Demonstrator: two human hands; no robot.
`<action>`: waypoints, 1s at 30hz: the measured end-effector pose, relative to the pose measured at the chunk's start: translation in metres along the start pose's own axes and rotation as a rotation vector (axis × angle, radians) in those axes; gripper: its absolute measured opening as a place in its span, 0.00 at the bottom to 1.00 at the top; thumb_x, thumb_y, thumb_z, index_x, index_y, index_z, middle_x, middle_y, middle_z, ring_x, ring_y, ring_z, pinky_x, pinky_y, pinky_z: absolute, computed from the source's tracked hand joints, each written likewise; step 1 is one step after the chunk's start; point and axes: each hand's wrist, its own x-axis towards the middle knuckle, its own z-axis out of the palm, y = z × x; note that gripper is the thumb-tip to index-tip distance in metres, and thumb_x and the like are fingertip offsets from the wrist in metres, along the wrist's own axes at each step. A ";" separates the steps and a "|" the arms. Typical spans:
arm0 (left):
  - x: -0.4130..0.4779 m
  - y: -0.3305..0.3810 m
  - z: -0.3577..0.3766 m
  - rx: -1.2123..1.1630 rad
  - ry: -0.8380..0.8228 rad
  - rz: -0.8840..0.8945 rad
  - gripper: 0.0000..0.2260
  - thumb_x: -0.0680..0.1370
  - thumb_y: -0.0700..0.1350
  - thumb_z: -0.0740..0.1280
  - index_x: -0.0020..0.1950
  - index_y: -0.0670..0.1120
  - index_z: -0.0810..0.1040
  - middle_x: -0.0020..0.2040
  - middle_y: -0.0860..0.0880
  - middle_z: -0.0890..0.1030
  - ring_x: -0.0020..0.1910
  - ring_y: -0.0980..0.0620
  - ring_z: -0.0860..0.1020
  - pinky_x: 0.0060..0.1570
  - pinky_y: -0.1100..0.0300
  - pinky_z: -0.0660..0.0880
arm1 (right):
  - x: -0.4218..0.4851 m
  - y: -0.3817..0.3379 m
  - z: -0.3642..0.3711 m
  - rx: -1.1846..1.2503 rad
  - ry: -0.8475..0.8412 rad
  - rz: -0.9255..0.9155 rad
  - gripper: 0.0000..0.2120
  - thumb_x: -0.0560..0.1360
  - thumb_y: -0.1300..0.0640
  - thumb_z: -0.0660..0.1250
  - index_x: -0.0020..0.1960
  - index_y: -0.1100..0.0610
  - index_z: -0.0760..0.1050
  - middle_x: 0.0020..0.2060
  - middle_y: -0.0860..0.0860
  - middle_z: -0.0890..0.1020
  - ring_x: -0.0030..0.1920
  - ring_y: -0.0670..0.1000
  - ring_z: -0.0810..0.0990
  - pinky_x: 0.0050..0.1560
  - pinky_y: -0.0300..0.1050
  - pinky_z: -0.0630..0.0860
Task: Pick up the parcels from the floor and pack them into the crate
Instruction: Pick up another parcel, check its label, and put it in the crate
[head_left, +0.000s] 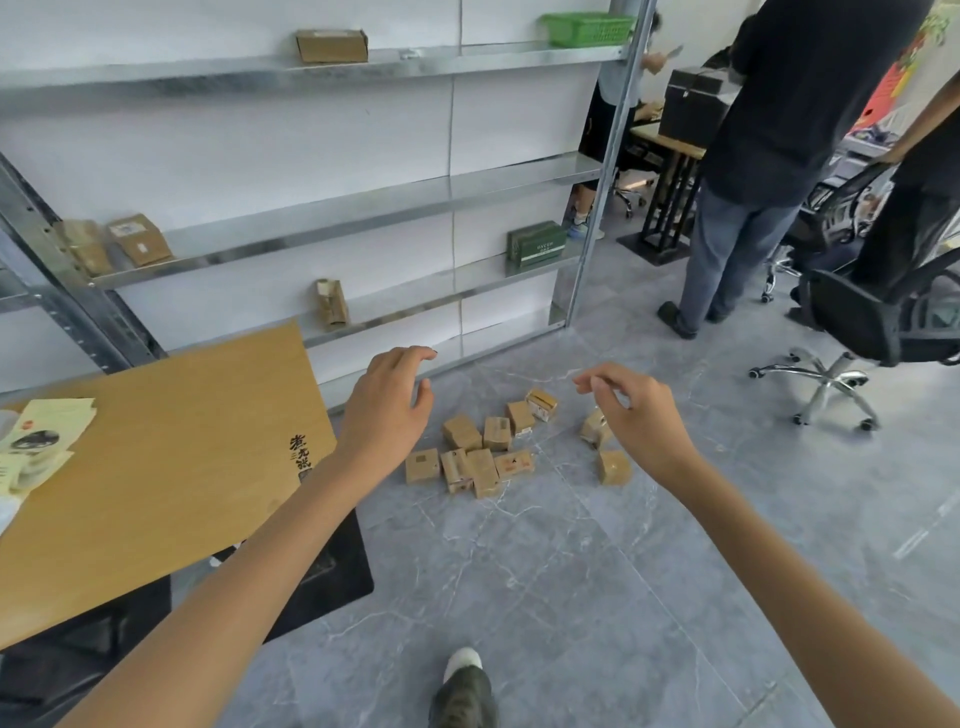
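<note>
Left hand (387, 402), right hand (631, 415) hover; parcels (496, 434) scattered on grey floor (571, 571).

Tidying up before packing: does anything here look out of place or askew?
Yes. Small cardboard parcels lie scattered on the floor by the shelving, tipped at mixed angles; two sit apart on the right.

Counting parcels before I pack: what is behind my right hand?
One parcel on the floor shows partly behind the right hand. The hand covers the parcel's right side, so whether more lies there cannot be seen.
</note>
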 end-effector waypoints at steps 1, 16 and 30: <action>0.011 -0.004 0.006 -0.004 -0.004 0.000 0.15 0.80 0.42 0.59 0.67 0.46 0.71 0.64 0.49 0.74 0.66 0.51 0.69 0.59 0.56 0.69 | 0.012 0.003 0.004 0.000 -0.003 -0.003 0.10 0.80 0.61 0.59 0.53 0.58 0.79 0.47 0.47 0.83 0.48 0.43 0.79 0.46 0.21 0.69; 0.211 -0.083 0.094 -0.079 -0.092 0.018 0.13 0.80 0.42 0.59 0.64 0.46 0.73 0.61 0.49 0.76 0.62 0.52 0.72 0.57 0.61 0.69 | 0.214 0.056 0.067 -0.044 -0.111 0.121 0.11 0.80 0.61 0.58 0.54 0.59 0.79 0.47 0.50 0.84 0.49 0.45 0.79 0.46 0.20 0.68; 0.321 -0.121 0.223 -0.105 -0.286 -0.122 0.12 0.80 0.42 0.59 0.63 0.46 0.74 0.61 0.49 0.77 0.61 0.51 0.73 0.58 0.58 0.71 | 0.342 0.178 0.116 -0.033 -0.306 0.303 0.10 0.79 0.60 0.59 0.47 0.50 0.78 0.41 0.43 0.81 0.45 0.41 0.77 0.48 0.35 0.69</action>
